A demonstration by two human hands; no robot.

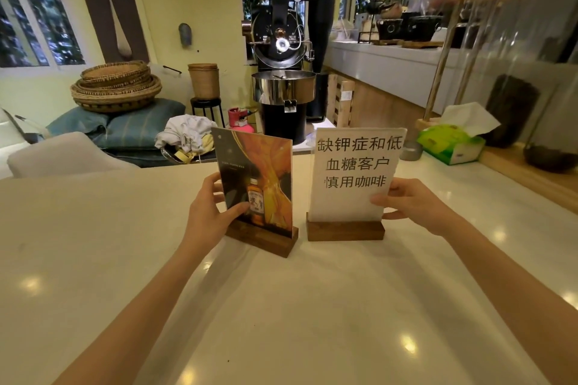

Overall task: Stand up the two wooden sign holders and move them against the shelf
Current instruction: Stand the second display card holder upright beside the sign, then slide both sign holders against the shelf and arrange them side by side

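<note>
Two sign holders with dark wooden bases stand upright side by side on the white counter (281, 306). The left sign holder (266, 178) carries an orange and black picture of a bottle; my left hand (209, 209) grips its left edge, thumb on the front. The right sign holder (353, 172) carries a white sheet with black characters; my right hand (409, 203) grips its lower right edge. The wooden shelf (513, 166) with glass jars runs along the counter's right side, well apart from both holders.
A green tissue box (453, 144) and a small metal tin (411, 150) sit on the counter next to the shelf, behind the right holder. A black coffee roaster (281, 72) stands beyond the counter's far edge. Cushions and woven baskets (115, 87) lie at the far left.
</note>
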